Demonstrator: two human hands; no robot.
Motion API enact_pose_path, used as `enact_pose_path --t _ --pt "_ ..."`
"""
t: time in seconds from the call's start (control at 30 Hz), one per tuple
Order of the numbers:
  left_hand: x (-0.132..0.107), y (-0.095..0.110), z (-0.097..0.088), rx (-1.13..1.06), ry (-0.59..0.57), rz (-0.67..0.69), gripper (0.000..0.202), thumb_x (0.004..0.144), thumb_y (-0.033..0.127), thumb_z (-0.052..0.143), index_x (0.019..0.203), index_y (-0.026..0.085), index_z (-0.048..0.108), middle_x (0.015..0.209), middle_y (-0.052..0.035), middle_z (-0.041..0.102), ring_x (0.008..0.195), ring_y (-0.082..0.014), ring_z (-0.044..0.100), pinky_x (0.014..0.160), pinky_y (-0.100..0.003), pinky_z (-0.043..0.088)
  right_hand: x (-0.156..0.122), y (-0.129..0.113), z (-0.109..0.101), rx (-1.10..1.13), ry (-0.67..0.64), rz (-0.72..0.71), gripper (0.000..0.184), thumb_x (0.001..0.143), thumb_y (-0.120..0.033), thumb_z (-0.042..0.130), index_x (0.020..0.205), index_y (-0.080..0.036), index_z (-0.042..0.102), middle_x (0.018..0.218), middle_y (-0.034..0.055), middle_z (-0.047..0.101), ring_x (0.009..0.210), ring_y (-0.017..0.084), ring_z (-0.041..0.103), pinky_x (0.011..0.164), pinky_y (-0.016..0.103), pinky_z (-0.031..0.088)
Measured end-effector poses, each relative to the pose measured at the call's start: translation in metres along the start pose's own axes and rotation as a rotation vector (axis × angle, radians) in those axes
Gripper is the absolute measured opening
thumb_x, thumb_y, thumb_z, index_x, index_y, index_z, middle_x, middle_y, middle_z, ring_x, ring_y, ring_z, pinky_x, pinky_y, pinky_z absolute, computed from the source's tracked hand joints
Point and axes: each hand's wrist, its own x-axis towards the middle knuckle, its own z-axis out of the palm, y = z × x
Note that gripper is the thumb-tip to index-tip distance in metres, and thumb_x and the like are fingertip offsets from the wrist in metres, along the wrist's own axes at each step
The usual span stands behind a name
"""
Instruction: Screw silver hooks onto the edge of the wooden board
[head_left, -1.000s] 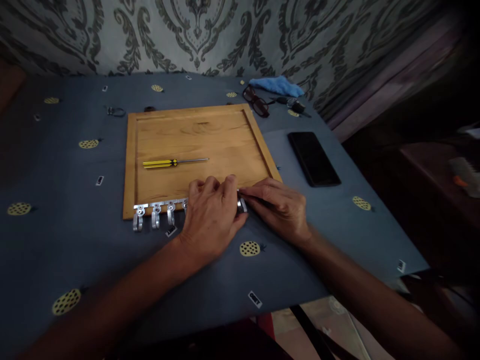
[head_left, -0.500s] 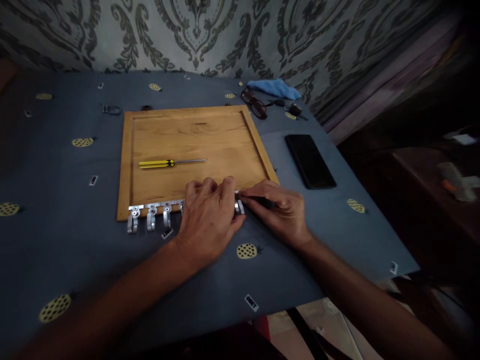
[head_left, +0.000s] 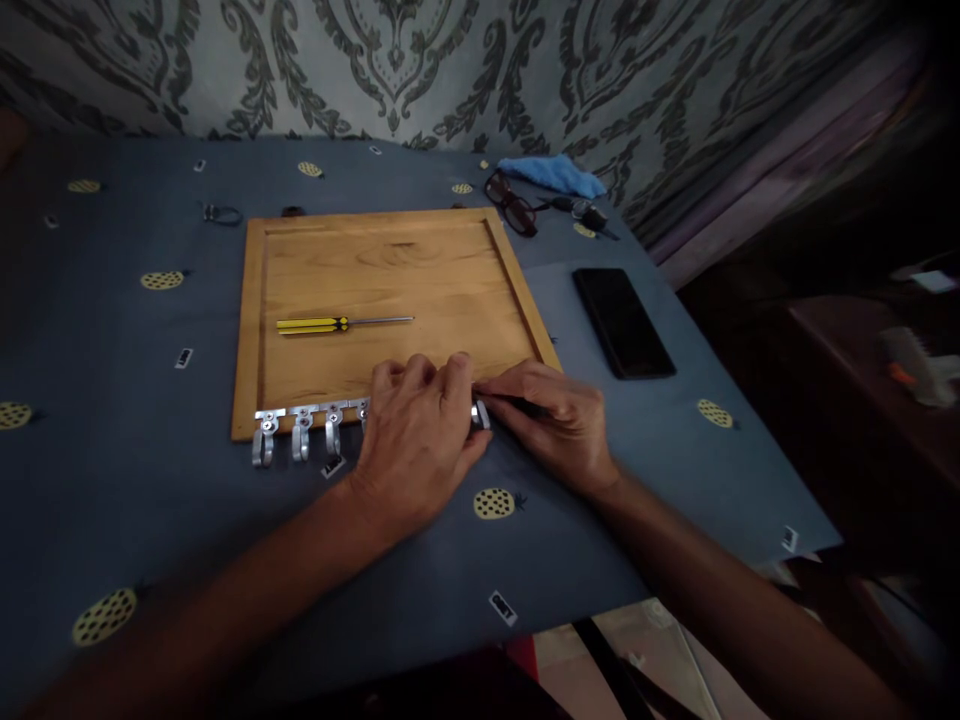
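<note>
A metal hook rail (head_left: 302, 413) with several silver hooks lies along the near edge of a framed wooden board (head_left: 397, 270). My left hand (head_left: 416, 435) is bent over the rail's right part, its fingers pressing it against the board and hiding several hooks. At the rail's right end, my right hand (head_left: 562, 420) pinches thumb and fingers together; what sits between the fingertips is too small and dark to name. A screwdriver (head_left: 315, 325) with a yellow and black handle rests on the board, its tip pointing right.
Right of the board lies a black phone (head_left: 624, 322). Sunglasses (head_left: 511, 205), keys (head_left: 589, 213) and a blue cloth (head_left: 553, 175) are at the back right. A small strap-like loop (head_left: 221, 214) lies at the back left. The blue tablecloth (head_left: 600, 560) ends at the right.
My right hand has shifted very slightly at the rail's end, its fingertips still pinched. The left hand, rail and screwdriver stay put; the view has moved a little.
</note>
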Motion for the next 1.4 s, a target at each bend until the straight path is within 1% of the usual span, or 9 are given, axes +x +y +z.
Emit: enact_pose_path --t 0.3,0.5,0.63,0.73,0.87,1.0,1.17,1.3,1.4 --pt "0.001 0.001 -0.001 -0.011 -0.022 -0.024 0.042 0.091 0.033 0.068 0.123 0.015 0.047 0.109 -0.0111 0.071 0.106 -0.0302 0.060 0.091 -0.046 0.042 0.001 0.001 -0.001 -0.131 -0.053 -0.138 0.022 0.094 -0.012 0.065 0.109 -0.024 0.076 0.085 0.0030 0.077 0.077 0.016 0.070 0.072 0.029 0.059" --pt "0.001 0.001 -0.003 0.004 -0.024 -0.021 0.038 0.091 0.032 0.068 0.118 0.016 0.049 0.108 -0.0117 0.071 0.105 -0.0304 0.061 0.089 -0.046 0.043 -0.002 0.003 -0.007 -0.076 -0.050 -0.126 0.022 0.092 -0.016 0.070 0.112 -0.022 0.071 0.095 0.0041 0.078 0.085 0.017 0.073 0.078 0.032 0.060" --pt "0.002 0.002 -0.003 0.023 -0.032 -0.031 0.038 0.090 0.033 0.069 0.117 0.016 0.049 0.109 -0.0119 0.071 0.104 -0.0311 0.061 0.089 -0.046 0.043 -0.006 0.006 -0.014 -0.160 -0.018 -0.182 0.018 0.091 -0.015 0.070 0.108 -0.021 0.072 0.102 0.0069 0.079 0.089 0.019 0.073 0.081 0.036 0.060" --pt "0.003 0.002 -0.002 0.035 -0.022 -0.039 0.041 0.089 0.034 0.070 0.119 0.017 0.048 0.111 -0.0115 0.071 0.104 -0.0306 0.061 0.090 -0.046 0.042 -0.008 0.009 -0.018 -0.218 -0.064 -0.241 0.020 0.092 -0.015 0.066 0.110 -0.021 0.073 0.110 0.0083 0.079 0.099 0.021 0.072 0.085 0.040 0.061" --pt "0.003 0.002 -0.001 0.049 -0.025 -0.040 0.042 0.089 0.035 0.070 0.119 0.017 0.047 0.109 -0.0115 0.071 0.104 -0.0313 0.062 0.089 -0.046 0.043 -0.010 0.010 -0.020 -0.250 -0.141 -0.294 0.025 0.094 -0.016 0.062 0.118 -0.020 0.070 0.120 0.0082 0.076 0.121 0.026 0.066 0.097 0.047 0.058" --pt "0.003 0.003 -0.002 0.045 -0.027 -0.039 0.045 0.090 0.035 0.069 0.123 0.015 0.046 0.109 -0.0113 0.072 0.104 -0.0315 0.063 0.089 -0.046 0.044 -0.010 0.011 -0.020 -0.259 -0.187 -0.329 0.022 0.096 -0.015 0.056 0.114 -0.018 0.069 0.123 0.0106 0.075 0.130 0.026 0.061 0.102 0.049 0.055" --pt "0.003 0.002 -0.002 0.017 -0.041 -0.049 0.043 0.090 0.035 0.070 0.121 0.016 0.047 0.109 -0.0105 0.073 0.106 -0.0317 0.063 0.090 -0.046 0.043 -0.009 0.013 -0.020 -0.226 -0.225 -0.299 0.024 0.096 -0.013 0.050 0.107 -0.019 0.069 0.127 0.0103 0.073 0.133 0.027 0.059 0.103 0.051 0.053" --pt "0.004 0.002 -0.003 0.016 -0.047 -0.060 0.041 0.090 0.036 0.069 0.120 0.017 0.048 0.109 -0.0097 0.073 0.106 -0.0314 0.063 0.090 -0.046 0.043 -0.008 0.013 -0.021 -0.236 -0.247 -0.297 0.022 0.095 -0.013 0.047 0.101 -0.019 0.068 0.128 0.0099 0.073 0.127 0.027 0.061 0.103 0.051 0.052" --pt "0.004 0.002 -0.004 0.011 -0.057 -0.057 0.040 0.090 0.035 0.069 0.119 0.017 0.048 0.110 -0.0099 0.073 0.105 -0.0314 0.063 0.089 -0.046 0.043 -0.007 0.013 -0.022 -0.275 -0.265 -0.293 0.025 0.095 -0.012 0.046 0.107 -0.019 0.067 0.126 0.0098 0.073 0.121 0.027 0.062 0.104 0.051 0.051"
